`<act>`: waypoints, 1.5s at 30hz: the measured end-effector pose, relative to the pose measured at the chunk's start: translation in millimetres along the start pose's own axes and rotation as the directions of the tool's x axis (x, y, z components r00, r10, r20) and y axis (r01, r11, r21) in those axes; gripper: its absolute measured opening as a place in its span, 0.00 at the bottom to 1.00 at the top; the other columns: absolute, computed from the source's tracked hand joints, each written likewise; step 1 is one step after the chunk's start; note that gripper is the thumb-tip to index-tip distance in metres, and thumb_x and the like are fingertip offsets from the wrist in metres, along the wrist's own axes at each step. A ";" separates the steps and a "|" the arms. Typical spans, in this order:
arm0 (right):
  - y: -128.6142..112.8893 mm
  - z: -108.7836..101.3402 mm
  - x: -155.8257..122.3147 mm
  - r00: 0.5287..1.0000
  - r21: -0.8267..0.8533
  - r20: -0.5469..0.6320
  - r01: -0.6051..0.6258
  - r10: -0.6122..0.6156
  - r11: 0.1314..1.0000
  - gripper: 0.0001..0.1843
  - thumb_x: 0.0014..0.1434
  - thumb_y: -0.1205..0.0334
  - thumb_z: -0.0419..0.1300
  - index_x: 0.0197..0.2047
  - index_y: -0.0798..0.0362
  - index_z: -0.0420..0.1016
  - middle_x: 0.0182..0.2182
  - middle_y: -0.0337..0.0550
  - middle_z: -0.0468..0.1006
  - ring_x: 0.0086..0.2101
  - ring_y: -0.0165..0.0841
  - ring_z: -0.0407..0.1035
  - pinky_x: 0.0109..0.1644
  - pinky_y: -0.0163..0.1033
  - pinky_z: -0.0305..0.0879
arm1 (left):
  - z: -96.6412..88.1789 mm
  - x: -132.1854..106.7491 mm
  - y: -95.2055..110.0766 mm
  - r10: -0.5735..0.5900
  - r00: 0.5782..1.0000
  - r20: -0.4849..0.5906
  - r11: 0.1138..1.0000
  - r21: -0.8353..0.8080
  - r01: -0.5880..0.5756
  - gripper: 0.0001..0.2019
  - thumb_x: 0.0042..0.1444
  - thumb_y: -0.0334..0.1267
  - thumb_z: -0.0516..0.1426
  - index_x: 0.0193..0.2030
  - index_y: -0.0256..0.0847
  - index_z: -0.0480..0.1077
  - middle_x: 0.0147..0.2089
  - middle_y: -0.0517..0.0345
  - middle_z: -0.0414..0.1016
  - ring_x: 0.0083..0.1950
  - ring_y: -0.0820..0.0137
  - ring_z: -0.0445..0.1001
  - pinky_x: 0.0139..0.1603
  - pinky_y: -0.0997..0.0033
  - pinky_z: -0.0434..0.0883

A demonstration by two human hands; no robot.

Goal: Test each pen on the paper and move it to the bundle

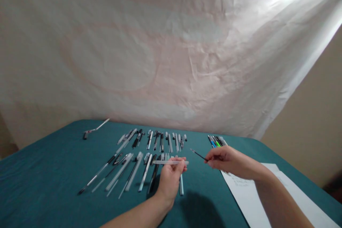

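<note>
My left hand (171, 178) is closed around a translucent white pen barrel (162, 162), held level above the near row of pens. A thin dark pen refill (199, 155) is pinched in my right hand (221, 158), its tip pointing left toward the barrel. The refill and the barrel are apart. Beneath and left of my left hand lie several taken-apart pens, with clear barrels (134, 171), a white-and-dark pen (145, 172) and loose refills. My left hand and forearm hide part of that row.
A far row of pen parts (161, 142) lies behind. Several colored pens (216, 141) rest at the right, by white paper sheets (243, 192). At the far left of the green tablecloth (53, 171) is a thin bent stick-like thing (96, 129). A pale sheet (160, 60) hangs behind.
</note>
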State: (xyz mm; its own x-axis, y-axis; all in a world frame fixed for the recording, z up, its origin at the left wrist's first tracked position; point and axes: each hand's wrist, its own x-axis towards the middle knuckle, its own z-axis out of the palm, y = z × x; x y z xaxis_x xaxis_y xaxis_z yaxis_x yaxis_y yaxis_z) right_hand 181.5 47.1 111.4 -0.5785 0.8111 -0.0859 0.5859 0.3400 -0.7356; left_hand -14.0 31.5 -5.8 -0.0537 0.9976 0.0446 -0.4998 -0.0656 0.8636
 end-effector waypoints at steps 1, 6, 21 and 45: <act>2.2 -1.3 -0.7 1.000 -0.069 0.014 -0.002 0.003 0.998 0.13 0.55 0.55 0.56 0.35 0.56 0.75 0.20 0.35 0.65 0.20 0.23 0.54 0.22 0.29 0.48 | -0.4 0.8 -1.1 -0.032 0.999 -0.026 0.998 -0.056 0.031 0.11 0.48 0.37 0.62 0.35 0.34 0.69 0.37 0.54 0.74 0.34 0.74 0.71 0.39 0.75 0.69; 7.8 -8.0 -4.7 0.999 -0.266 0.035 -0.023 0.034 0.964 0.11 0.53 0.59 0.56 0.34 0.53 0.77 0.24 0.39 0.72 0.24 0.27 0.61 0.25 0.29 0.53 | 2.7 -1.3 1.6 -0.202 0.976 -0.079 0.951 -0.255 0.176 0.07 0.47 0.28 0.63 0.34 0.33 0.71 0.31 0.57 0.72 0.30 0.78 0.71 0.36 0.80 0.72; 7.9 -1.2 -1.6 0.997 -0.302 0.080 0.030 -0.006 0.953 0.11 0.51 0.63 0.55 0.32 0.52 0.79 0.23 0.38 0.75 0.23 0.28 0.62 0.26 0.29 0.54 | 6.4 -6.6 6.6 -0.266 0.963 -0.044 0.933 -0.261 0.246 0.03 0.51 0.27 0.59 0.33 0.33 0.68 0.29 0.59 0.71 0.28 0.79 0.71 0.32 0.81 0.73; 34.7 14.8 56.8 0.925 -0.230 -0.365 0.021 -0.107 0.973 0.16 0.57 0.54 0.51 0.33 0.56 0.75 0.24 0.40 0.74 0.25 0.29 0.65 0.27 0.31 0.57 | 1.2 -6.4 8.8 -0.405 0.898 0.175 0.792 -0.424 0.440 0.07 0.48 0.22 0.61 0.35 0.32 0.70 0.33 0.50 0.77 0.32 0.74 0.76 0.36 0.79 0.74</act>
State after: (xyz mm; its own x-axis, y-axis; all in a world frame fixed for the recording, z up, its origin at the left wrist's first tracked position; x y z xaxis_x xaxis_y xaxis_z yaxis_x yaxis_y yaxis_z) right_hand 160.5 97.9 71.0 -0.3902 0.8876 0.2446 0.6884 0.4577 -0.5627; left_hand -17.0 24.6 2.0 0.3056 0.9261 -0.2212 -0.7858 0.3765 0.4907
